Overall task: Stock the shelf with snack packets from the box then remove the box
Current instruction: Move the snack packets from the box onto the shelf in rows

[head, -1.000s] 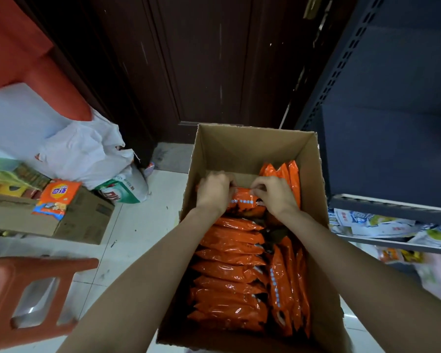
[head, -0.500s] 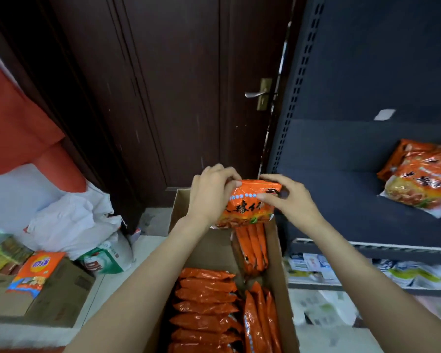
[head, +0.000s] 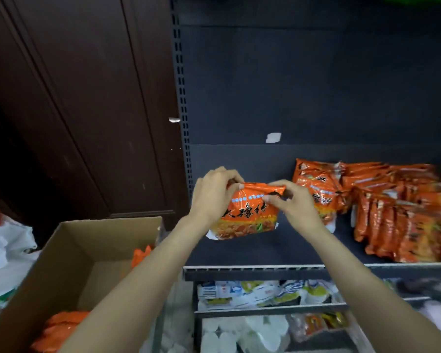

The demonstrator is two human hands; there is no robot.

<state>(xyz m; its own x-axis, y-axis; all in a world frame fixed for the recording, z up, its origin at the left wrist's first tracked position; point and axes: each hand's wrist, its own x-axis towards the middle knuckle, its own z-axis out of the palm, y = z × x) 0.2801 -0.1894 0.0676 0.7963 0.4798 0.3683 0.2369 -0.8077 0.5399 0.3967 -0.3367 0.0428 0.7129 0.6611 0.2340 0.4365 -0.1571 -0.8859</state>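
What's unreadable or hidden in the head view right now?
- Cardboard box: contents mostly hidden by the left forearm; count unknown.
- Row of orange snack packets on the dark shelf: cut by the right edge.
- Held orange snack packet: top corners covered by left hand and right hand.
- Lower-shelf goods: blurred, labels illegible.
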